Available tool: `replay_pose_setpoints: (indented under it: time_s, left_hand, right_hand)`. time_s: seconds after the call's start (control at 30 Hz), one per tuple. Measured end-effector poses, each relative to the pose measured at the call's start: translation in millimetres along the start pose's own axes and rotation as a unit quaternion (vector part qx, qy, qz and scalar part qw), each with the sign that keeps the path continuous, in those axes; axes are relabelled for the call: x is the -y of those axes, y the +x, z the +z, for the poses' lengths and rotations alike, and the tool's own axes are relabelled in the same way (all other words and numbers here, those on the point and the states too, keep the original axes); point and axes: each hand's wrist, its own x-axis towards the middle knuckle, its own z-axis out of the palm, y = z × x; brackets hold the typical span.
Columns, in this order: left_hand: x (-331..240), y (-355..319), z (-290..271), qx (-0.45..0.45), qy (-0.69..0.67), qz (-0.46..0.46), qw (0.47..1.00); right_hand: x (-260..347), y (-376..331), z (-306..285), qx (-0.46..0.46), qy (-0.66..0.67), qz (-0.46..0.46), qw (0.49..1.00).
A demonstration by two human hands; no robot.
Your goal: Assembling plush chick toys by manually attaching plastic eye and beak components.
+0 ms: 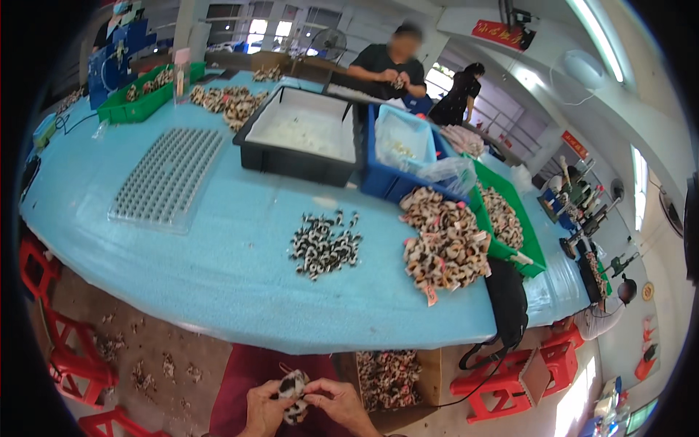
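Both hands meet at six o'clock, low over the lap, below the edge of the blue table (218, 255). The left hand (263, 409) and right hand (336, 405) are each closed around one small black-and-white soft toy (293, 393), fingers pinching its top. The step in hand looks like checking or trimming that piece. The next move probably calls for a steady pinch and a turn of the toy. A pile of similar pieces (325, 245) lies at twelve o'clock from the hands, a box of tagged ones (387, 379) at three o'clock.
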Motion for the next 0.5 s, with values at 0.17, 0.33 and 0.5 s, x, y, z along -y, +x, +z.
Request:
replay_pose_setpoints:
  time_s: [0.17,0.33,0.5]
  left_hand:
    - [16.7,-2.2,-4.5,-0.002,0.179,0.171,0.969]
    - [12.5,-7.5,-6.3,0.050,0.241,0.255,0.935]
    - [19.8,-12.1,-12.2,0.032,0.309,0.392,0.866]
  right_hand:
    - [35.4,-8.0,5.2,-0.045,-0.070,0.041,0.996]
    - [13.1,-13.5,9.6,-0.044,-0.031,0.055,0.997]
    - [-8.1,-26.1,14.7,-0.033,-0.037,0.078,0.996]
